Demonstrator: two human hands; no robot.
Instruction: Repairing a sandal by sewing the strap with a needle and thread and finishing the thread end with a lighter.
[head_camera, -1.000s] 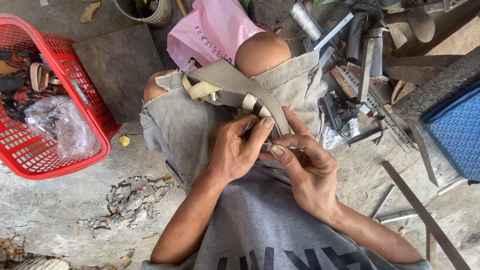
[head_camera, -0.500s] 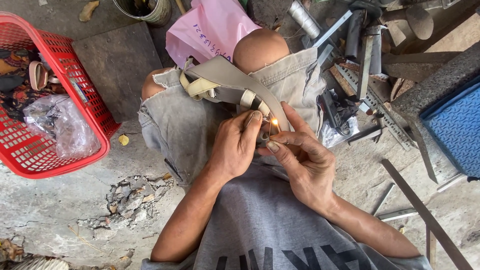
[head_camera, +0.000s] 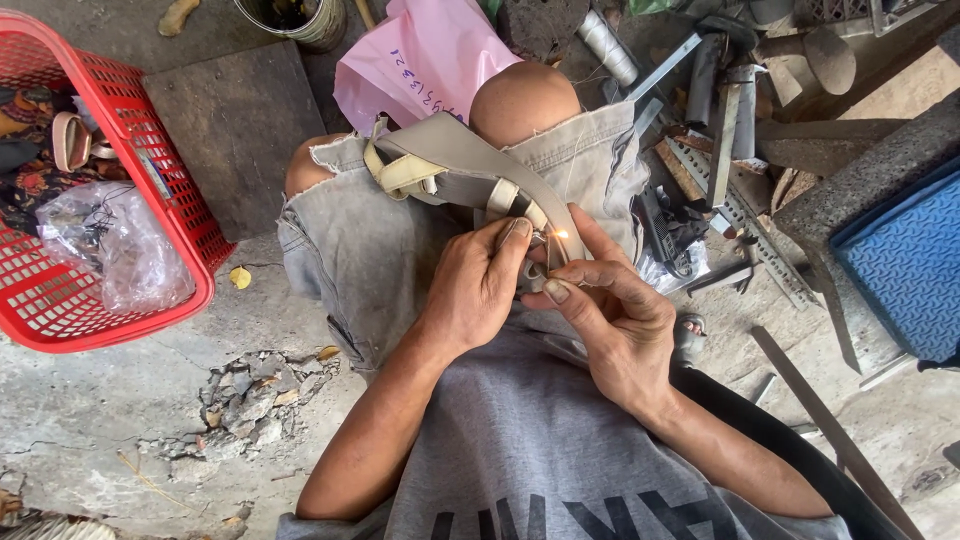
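Observation:
A beige strappy sandal (head_camera: 455, 165) lies sole-up across my lap, on grey frayed shorts. My left hand (head_camera: 478, 285) pinches the sandal's strap at its near end, fingers curled around it. My right hand (head_camera: 610, 315) is closed around a small lighter that is mostly hidden in my fingers. A small orange flame (head_camera: 561, 234) burns at the strap just beyond my right fingertips. Both hands touch each other over the strap end.
A red plastic basket (head_camera: 190, 230) with footwear and a clear bag stands at the left. A pink plastic bag (head_camera: 420, 55) lies beyond my knees. Metal tools and scrap (head_camera: 720, 110) crowd the right, beside a blue textured mat (head_camera: 905, 265). Broken concrete (head_camera: 250, 395) marks the floor at the lower left.
A flame has appeared at the strap end since a second ago. Both hands stay close together over the strap, shifting only slightly.

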